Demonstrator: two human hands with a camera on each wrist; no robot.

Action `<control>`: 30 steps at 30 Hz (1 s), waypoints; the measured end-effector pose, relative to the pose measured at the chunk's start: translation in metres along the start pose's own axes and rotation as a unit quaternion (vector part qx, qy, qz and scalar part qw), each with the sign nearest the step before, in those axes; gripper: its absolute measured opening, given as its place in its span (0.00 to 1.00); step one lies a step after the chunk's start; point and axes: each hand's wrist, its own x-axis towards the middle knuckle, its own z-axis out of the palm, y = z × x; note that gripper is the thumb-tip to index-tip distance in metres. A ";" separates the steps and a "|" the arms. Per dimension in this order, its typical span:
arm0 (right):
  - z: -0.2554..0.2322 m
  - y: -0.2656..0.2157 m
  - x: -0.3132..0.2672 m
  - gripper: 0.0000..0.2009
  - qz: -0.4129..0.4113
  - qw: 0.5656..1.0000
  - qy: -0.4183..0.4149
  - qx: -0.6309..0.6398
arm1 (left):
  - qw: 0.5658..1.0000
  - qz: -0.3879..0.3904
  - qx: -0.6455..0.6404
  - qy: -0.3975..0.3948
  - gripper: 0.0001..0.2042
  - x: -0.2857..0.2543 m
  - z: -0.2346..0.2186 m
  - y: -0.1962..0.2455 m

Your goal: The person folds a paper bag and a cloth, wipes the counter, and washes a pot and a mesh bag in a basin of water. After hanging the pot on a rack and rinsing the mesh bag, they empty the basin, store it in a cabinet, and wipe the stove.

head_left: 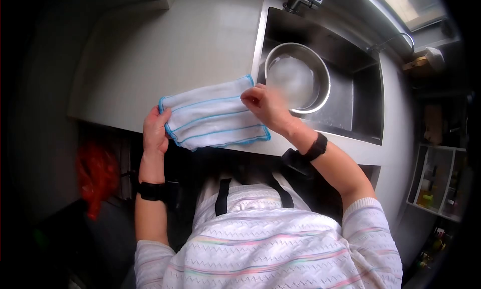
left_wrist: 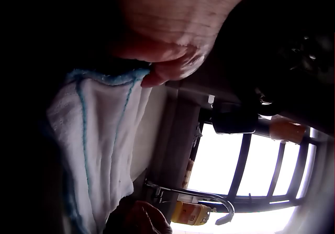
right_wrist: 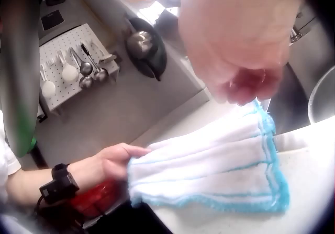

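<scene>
My left hand (head_left: 156, 128) grips one end of a white cloth (head_left: 210, 113) with blue stripes and a blue stitched edge, thumb on top. The left wrist view shows the cloth (left_wrist: 99, 140) running away from the fingers in soft folds. My right hand (head_left: 268, 106) is over the cloth's other end, beside the sink, its fingers curled. In the right wrist view the curled fingertips (right_wrist: 243, 92) are right above the cloth's blue corner, with nothing visible in them. A round metal pot (head_left: 325, 88) stands in the sink, with a blurred whitish content inside.
The steel sink (head_left: 366, 96) is set into the pale counter (head_left: 200, 43), a tap (head_left: 300, 1) at its back. A red plastic bag (head_left: 97, 173) hangs below the counter at left. Ladles and spoons hang on a pegboard (right_wrist: 60, 48). A white shelf (head_left: 438, 181) stands at right.
</scene>
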 end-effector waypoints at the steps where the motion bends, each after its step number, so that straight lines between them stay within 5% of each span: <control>1: 0.005 -0.003 0.002 0.04 -0.013 1.000 -0.005 -0.025 | 1.000 -0.002 -0.001 0.004 0.12 0.001 0.000 0.000; 5: 0.024 0.002 0.012 0.03 -0.079 0.994 0.025 -0.076 | 1.000 -0.004 -0.011 -0.001 0.12 0.002 -0.003 -0.002; 13: 0.029 -0.002 0.021 0.03 -0.126 0.946 -0.096 -0.282 | 1.000 -0.013 -0.025 -0.002 0.12 0.002 -0.002 0.000; 17: 0.023 -0.005 0.025 0.04 -0.129 0.951 -0.086 -0.268 | 1.000 -0.012 -0.021 -0.011 0.12 0.001 -0.001 0.002; 19: 0.010 -0.004 0.029 0.07 0.005 0.992 -0.109 -0.069 | 1.000 -0.011 -0.019 -0.011 0.12 0.001 -0.001 0.003; 21: -0.011 0.008 0.030 0.08 0.109 0.987 -0.097 0.064 | 1.000 -0.015 -0.018 -0.003 0.12 0.002 -0.001 0.002; 25: -0.092 0.041 0.028 0.06 0.210 0.927 -0.115 0.287 | 1.000 -0.016 -0.023 -0.009 0.12 0.003 -0.004 0.001; 27: -0.115 0.057 0.018 0.10 0.250 0.863 -0.022 0.439 | 1.000 -0.024 -0.013 -0.014 0.15 0.003 -0.005 0.001; 28: -0.114 0.116 0.012 0.10 0.230 0.964 -0.097 0.090 | 1.000 -0.020 -0.012 -0.015 0.15 0.000 -0.002 0.002; 29: -0.109 0.172 0.010 0.11 0.180 0.933 -0.154 -0.272 | 1.000 -0.015 -0.008 -0.007 0.15 -0.001 0.001 0.005; 30: -0.115 0.157 0.012 0.11 0.179 0.934 -0.149 -0.272 | 1.000 -0.010 -0.005 0.003 0.16 -0.001 0.003 0.008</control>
